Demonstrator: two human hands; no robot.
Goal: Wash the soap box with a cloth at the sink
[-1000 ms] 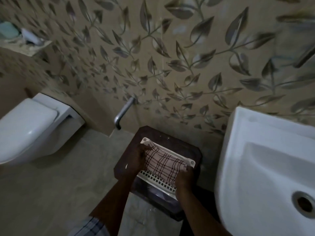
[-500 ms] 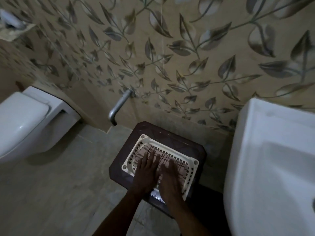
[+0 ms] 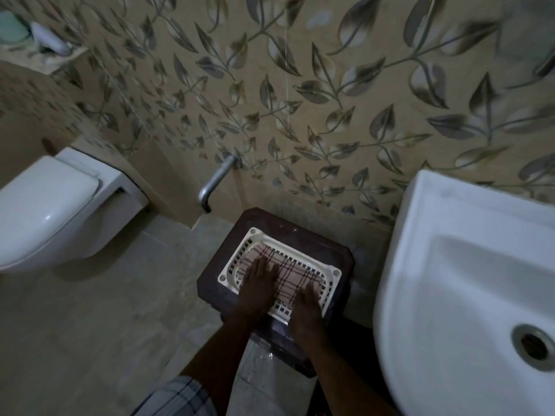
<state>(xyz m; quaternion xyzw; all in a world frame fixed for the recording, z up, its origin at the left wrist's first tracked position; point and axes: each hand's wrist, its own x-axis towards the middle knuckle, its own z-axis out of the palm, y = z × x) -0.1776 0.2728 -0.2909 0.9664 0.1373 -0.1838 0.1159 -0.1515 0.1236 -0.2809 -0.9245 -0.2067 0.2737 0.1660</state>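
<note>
My left hand (image 3: 256,285) lies flat and spread, fingers straight, palm pressing down on the pink cloth with dark checked lines (image 3: 288,273). My right hand (image 3: 307,304) does the same just beside it, open and flat, nearer the front right corner. Neither one grips anything; both only bear down on the fabric.

I judge I hold them this way to push the cloth into the bottom of the white slotted plastic soap box (image 3: 326,270), so the weave rubs against its floor and ribs. The cloth is laid out inside the box and covers most of its base, with the perforated rim showing all round.

The box sits on a dark brown square stool (image 3: 271,223), which keeps it steady under my weight and at a height I can lean over. The white ceramic sink (image 3: 450,241) stands just to the right of the stool, apart from the box, so rinsing is close by. A metal wall tap (image 3: 214,183) juts out behind the stool.
</note>
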